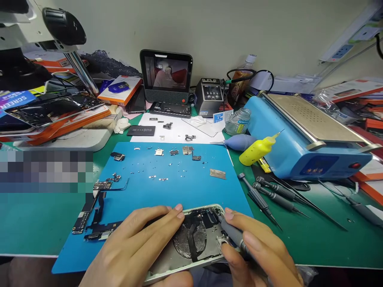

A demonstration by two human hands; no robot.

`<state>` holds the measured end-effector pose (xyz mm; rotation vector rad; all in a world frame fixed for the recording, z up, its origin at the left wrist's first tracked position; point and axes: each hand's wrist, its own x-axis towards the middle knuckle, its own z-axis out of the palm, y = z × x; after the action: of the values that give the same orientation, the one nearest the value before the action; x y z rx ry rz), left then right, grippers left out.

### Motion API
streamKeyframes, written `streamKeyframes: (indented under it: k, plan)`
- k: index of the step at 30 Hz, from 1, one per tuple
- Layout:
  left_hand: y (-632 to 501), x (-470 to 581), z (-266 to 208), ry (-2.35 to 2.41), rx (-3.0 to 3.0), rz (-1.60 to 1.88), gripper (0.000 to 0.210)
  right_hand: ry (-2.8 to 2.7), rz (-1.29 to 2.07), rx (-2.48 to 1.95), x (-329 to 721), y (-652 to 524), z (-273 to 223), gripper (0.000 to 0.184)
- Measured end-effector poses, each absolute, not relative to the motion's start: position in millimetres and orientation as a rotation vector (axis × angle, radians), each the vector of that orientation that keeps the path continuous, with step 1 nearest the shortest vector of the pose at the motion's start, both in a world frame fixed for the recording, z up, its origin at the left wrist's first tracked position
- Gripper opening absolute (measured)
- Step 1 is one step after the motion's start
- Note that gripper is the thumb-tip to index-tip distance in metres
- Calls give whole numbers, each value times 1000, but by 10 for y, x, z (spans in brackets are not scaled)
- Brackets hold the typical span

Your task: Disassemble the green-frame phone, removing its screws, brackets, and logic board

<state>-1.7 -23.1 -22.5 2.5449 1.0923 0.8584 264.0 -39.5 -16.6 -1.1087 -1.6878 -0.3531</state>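
Phone housing (211,241) is resting in the grasp of two hands over the blue mat's (179,195) near edge on the worktop (332,245); the half-closed left hand (134,249) is clasping its left end, while the right hand (259,249) is pinching a grey screwdriver (232,234) aimed into the far right corner

Left hand (131,247) clasps the phone (194,239) by its left end; right hand (263,247) curls, pinching, at its right.
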Motion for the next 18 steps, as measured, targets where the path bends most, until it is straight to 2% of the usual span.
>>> streamKeyframes:
  k: [5,12,18]
  plan:
    - [-260,-20,-301,1104,2535,889,67,-1648,-447,-1071,2629,-367,-155,18]
    - [-240,-38,-290,1064,2553,903,70,-1611,-300,-1073,2574,-432,-159,31]
    - [-247,-30,-289,1086,2526,918,67,-1679,-302,-1089,2665,-436,-160,20]
